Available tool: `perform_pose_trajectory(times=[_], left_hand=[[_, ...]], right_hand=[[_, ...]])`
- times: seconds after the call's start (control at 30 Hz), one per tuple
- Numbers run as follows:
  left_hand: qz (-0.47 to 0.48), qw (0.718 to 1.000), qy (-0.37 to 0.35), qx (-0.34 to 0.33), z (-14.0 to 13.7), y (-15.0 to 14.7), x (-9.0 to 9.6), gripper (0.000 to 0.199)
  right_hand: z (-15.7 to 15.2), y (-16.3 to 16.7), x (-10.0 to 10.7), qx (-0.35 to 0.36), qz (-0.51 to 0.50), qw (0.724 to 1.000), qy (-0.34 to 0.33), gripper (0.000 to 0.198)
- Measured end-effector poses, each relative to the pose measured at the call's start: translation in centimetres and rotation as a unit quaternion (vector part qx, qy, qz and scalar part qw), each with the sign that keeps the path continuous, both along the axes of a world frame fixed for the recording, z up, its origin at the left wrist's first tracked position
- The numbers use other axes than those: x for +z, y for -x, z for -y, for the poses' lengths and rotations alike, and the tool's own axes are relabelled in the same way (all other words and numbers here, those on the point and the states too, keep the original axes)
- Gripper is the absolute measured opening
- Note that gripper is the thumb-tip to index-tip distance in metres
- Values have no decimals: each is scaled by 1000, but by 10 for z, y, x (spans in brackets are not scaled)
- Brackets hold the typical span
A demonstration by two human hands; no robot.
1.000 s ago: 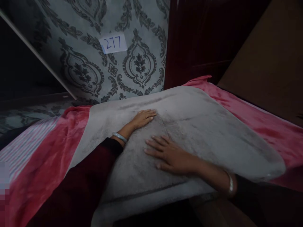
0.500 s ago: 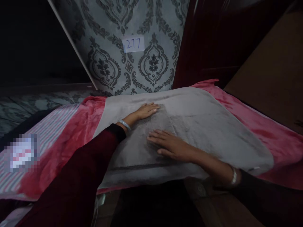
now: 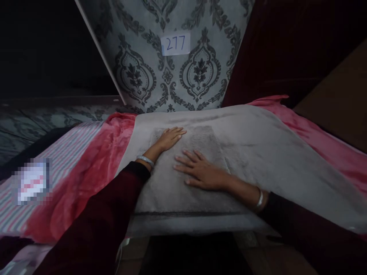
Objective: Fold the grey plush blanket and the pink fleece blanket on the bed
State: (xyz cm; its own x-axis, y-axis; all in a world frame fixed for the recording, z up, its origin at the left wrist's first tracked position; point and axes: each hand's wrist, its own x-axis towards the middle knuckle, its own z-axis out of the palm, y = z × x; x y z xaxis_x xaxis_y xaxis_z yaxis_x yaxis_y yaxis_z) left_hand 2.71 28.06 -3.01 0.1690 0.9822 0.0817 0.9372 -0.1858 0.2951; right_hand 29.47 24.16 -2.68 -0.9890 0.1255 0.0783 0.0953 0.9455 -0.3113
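Beneath left hand (image 3: 172, 138), fingers slightly apart, grey cloth (image 3: 189, 200); right hand (image 3: 202, 172) flat on it, fingers spread.

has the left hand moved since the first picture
Yes, leftward: the left hand is now below the 277 paper; earlier it sat farther right of it.

Looks like a home, likely a bedroom. Evidence: damask wallpaper (image 3: 168, 93), plush red blanket (image 3: 83, 191), pink-and-grey striped cloth (image 3: 76, 139) beside it.
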Motion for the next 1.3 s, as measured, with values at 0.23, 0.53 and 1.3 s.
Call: perform_pose_trajectory(times=[0.23,0.53,1.3], left_hand=[[-4,1000,-5,10,2,-4,2,53],[-44,996,-63,-52,55,-16,26,59],[-178,975,-129,31,250,-88,1,62]], right_hand=[[74,-33,17,69,49,988,131,69],[28,-23,34,-44,-139,974,175,59],[-80,142,-27,-160,-13,974,-157,61]])
